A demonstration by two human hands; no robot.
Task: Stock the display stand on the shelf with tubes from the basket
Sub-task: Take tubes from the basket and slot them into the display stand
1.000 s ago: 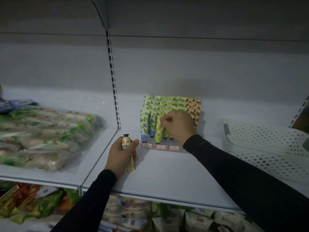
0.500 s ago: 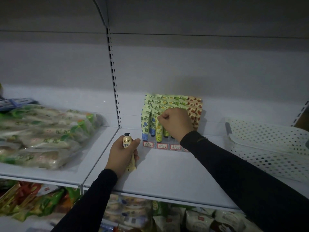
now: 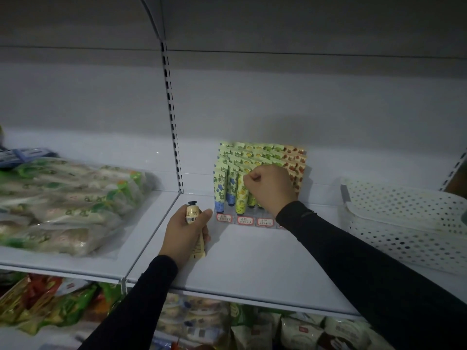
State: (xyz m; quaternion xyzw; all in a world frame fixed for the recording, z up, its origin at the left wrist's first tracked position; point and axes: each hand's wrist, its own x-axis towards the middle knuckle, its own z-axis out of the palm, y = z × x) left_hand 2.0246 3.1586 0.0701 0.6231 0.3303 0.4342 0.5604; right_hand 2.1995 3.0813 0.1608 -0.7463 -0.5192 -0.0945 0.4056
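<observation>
- While the left hand [image 3: 185, 229] sits low at the centre-left of the head view, I see its fingers wrapped around a cream tube [image 3: 194, 223], black cap up, the tube's crimped end touching the white shelf [image 3: 252, 261].
- The right hand [image 3: 269, 189] is curled into a fist at the centre of the frame, right against the front of the display stand [image 3: 260, 221]; it seems to pinch the top of a yellow tube [image 3: 241, 195] in the front row, though I cannot tell for sure, since the knuckles hide the fingertips.
- The stand rests at the back of the shelf, centre frame, with tiered rows of upright tubes: blue-flowered at the left, yellow and green in the middle, red-patterned ones [image 3: 299, 170] at the right. Small price labels [image 3: 245, 220] line its front edge.
- The white perforated basket [image 3: 404, 223] lies on the same shelf at the right edge of the frame, well apart from the stand; I cannot see what is in it.
- At the left of the frame, clear bags of packaged food [image 3: 63, 205] lie piled on the neighbouring shelf.
- Along the bottom of the frame, more packets [image 3: 202, 324] fill the shelf below.
</observation>
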